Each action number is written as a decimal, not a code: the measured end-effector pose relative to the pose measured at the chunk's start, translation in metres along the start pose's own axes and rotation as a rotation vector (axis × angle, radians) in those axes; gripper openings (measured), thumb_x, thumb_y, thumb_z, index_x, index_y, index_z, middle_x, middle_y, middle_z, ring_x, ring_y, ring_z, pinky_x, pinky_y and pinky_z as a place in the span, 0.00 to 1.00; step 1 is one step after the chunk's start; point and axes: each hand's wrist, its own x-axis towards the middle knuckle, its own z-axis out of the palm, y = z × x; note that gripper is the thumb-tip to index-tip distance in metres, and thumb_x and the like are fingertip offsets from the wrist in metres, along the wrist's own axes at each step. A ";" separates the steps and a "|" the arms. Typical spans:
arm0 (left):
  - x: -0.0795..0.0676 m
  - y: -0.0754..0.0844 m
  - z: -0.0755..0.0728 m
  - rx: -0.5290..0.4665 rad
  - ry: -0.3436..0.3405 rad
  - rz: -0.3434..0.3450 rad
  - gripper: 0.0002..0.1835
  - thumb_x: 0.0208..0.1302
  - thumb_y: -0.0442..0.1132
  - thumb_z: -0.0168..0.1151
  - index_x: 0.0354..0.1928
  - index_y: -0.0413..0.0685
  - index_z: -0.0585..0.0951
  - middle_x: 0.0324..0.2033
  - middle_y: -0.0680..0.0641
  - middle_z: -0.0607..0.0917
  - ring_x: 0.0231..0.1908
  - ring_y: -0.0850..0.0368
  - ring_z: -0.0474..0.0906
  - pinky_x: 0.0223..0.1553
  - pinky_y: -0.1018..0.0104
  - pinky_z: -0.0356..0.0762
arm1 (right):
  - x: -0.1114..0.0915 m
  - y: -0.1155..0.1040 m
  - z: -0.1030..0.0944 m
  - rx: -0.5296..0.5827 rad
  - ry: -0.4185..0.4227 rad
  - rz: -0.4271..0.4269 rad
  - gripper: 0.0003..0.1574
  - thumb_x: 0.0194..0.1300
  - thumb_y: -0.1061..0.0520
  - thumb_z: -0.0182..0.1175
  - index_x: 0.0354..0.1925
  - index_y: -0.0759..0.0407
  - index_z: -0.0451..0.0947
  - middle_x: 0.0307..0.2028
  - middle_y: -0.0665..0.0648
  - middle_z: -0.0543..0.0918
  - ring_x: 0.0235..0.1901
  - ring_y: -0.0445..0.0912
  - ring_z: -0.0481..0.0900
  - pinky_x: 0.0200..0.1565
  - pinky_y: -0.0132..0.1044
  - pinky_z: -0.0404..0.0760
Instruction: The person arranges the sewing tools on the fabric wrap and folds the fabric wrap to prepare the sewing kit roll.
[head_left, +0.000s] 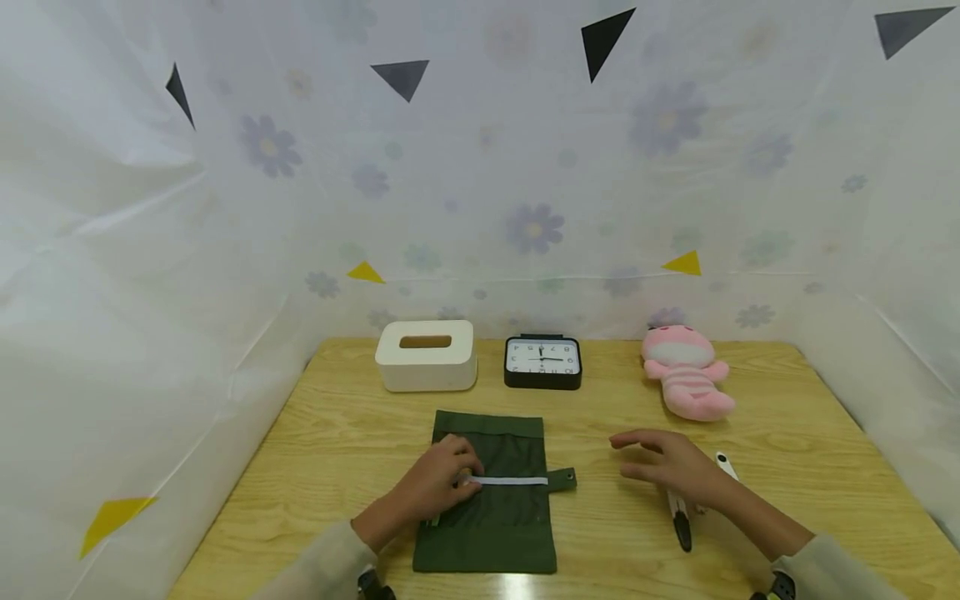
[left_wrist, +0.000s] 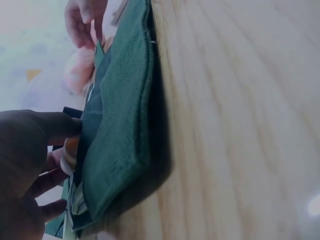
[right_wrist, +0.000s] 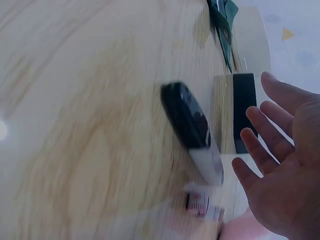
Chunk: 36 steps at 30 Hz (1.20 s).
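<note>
A dark green fabric roll (head_left: 510, 546) lies unfolded on the table, a white elastic strap (head_left: 513, 481) across its middle and a snap tab (head_left: 562, 480) at its right side. Over the roll's left part, my left hand (head_left: 438, 477) bends its fingers at the strap's end. In the left wrist view its thumb and fingers close about a small rounded orange-and-white thing (left_wrist: 70, 154) at the fabric's edge, mostly hidden. My right hand (head_left: 671, 468) hovers to the right with fingers spread, holding nothing. Below it lies a white tool with a black end (head_left: 682, 531).
Behind the roll stand a white tissue box (head_left: 426, 375) and a black-framed clock (head_left: 542, 381), its dial upside down. A pink plush toy (head_left: 690, 387) lies at the back right. Another white handle with a hole (head_left: 725, 463) shows beyond my right hand. Patterned sheeting (head_left: 480, 167) surrounds the table.
</note>
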 end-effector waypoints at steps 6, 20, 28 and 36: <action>0.001 0.000 0.003 0.042 0.037 0.037 0.05 0.66 0.43 0.74 0.37 0.56 0.84 0.41 0.55 0.82 0.43 0.60 0.75 0.45 0.62 0.79 | -0.019 0.009 -0.017 -0.118 0.026 -0.027 0.33 0.70 0.44 0.68 0.67 0.55 0.77 0.63 0.53 0.82 0.65 0.54 0.76 0.58 0.53 0.80; 0.003 0.003 0.009 0.044 0.013 0.002 0.04 0.68 0.47 0.71 0.40 0.59 0.87 0.41 0.57 0.81 0.45 0.60 0.73 0.47 0.56 0.75 | -0.039 0.028 -0.035 -0.188 -0.084 -0.036 0.49 0.62 0.36 0.71 0.70 0.62 0.71 0.66 0.63 0.77 0.62 0.65 0.75 0.52 0.42 0.82; 0.004 0.005 0.011 0.049 -0.006 -0.022 0.05 0.67 0.48 0.72 0.40 0.59 0.87 0.41 0.58 0.81 0.45 0.60 0.73 0.45 0.57 0.73 | -0.041 0.033 -0.031 -0.279 -0.104 -0.052 0.51 0.57 0.30 0.71 0.68 0.60 0.75 0.66 0.67 0.75 0.63 0.69 0.73 0.53 0.59 0.80; 0.004 0.005 0.014 0.062 -0.004 -0.038 0.04 0.68 0.47 0.71 0.40 0.60 0.87 0.42 0.58 0.81 0.46 0.60 0.73 0.48 0.53 0.74 | -0.040 0.034 -0.033 -0.307 -0.097 -0.093 0.48 0.58 0.30 0.70 0.64 0.59 0.77 0.64 0.62 0.76 0.64 0.68 0.72 0.54 0.51 0.81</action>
